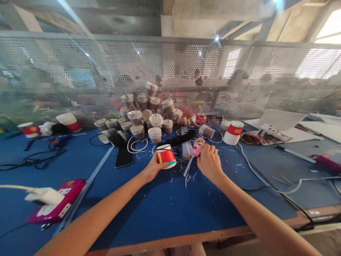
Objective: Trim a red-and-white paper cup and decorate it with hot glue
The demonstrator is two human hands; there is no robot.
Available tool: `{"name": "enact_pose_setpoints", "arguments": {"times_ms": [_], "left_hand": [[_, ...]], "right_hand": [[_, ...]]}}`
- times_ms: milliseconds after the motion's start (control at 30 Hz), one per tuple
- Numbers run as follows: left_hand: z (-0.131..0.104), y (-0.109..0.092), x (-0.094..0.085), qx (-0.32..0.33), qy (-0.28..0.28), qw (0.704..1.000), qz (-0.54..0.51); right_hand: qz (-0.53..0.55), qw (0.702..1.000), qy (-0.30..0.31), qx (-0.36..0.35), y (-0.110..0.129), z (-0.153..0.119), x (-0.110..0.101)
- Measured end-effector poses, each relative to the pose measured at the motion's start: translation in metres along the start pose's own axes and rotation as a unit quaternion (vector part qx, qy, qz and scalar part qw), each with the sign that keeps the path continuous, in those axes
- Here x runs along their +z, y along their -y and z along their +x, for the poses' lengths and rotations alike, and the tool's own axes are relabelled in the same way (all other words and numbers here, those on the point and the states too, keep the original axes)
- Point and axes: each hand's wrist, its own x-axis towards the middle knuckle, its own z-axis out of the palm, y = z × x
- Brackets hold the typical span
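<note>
My left hand [153,168] is wrapped round a red and white paper cup [165,155], which has a dark cord along its upper end. In my right hand [211,160] is a pink glue gun [198,147], with a clear stick pointing down toward the table from it. The cup and the glue gun are apart, both above the blue table [170,217]. Behind them, small cups with handles [156,121] are piled against the mesh screen.
A phone [124,157] lies left of centre, a magenta power strip [57,202] at lower left. Upturned red and white cups [233,132] and a red can [200,120] stand behind. Cables and papers lie on the right; people show behind the mesh.
</note>
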Motion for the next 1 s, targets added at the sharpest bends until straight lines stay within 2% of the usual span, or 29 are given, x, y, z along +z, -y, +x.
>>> {"name": "enact_pose_setpoints", "arguments": {"times_ms": [100, 200, 233, 300, 367, 400, 500, 633, 900, 1000], "left_hand": [[-0.001, -0.001, 0.0, -0.007, 0.008, 1.0, 0.01], [-0.002, -0.003, 0.002, -0.014, 0.013, 1.0, 0.016], [-0.003, -0.004, 0.003, -0.016, 0.014, 1.0, 0.019], [-0.003, -0.005, 0.005, -0.017, 0.015, 0.999, 0.028], [-0.004, -0.006, 0.006, -0.017, 0.016, 0.999, 0.039], [-0.004, -0.006, 0.007, -0.016, 0.017, 0.999, 0.044], [-0.005, -0.007, 0.008, -0.013, 0.032, 0.998, 0.059], [-0.004, -0.005, 0.005, -0.012, 0.037, 0.998, 0.05], [-0.004, -0.005, 0.001, -0.028, 0.043, 0.998, 0.035], [-0.004, -0.006, 0.001, -0.04, 0.03, 0.998, 0.025]], "right_hand": [[0.043, 0.998, -0.041, -0.01, 0.0, -0.001, 0.004], [0.164, 0.975, -0.102, -0.111, 0.004, -0.004, -0.004], [0.217, 0.957, -0.093, -0.17, 0.006, -0.006, -0.009], [0.311, 0.905, -0.019, -0.291, 0.01, -0.01, -0.019], [0.354, 0.862, 0.065, -0.358, 0.015, -0.015, -0.026], [0.361, 0.852, 0.098, -0.368, 0.018, -0.017, -0.027], [0.357, 0.85, 0.159, -0.352, 0.024, -0.02, -0.026], [0.364, 0.855, 0.187, -0.32, 0.024, -0.018, -0.022], [0.436, 0.847, 0.179, -0.245, 0.02, -0.013, -0.025], [0.47, 0.843, 0.145, -0.218, 0.017, -0.011, -0.022]]}}
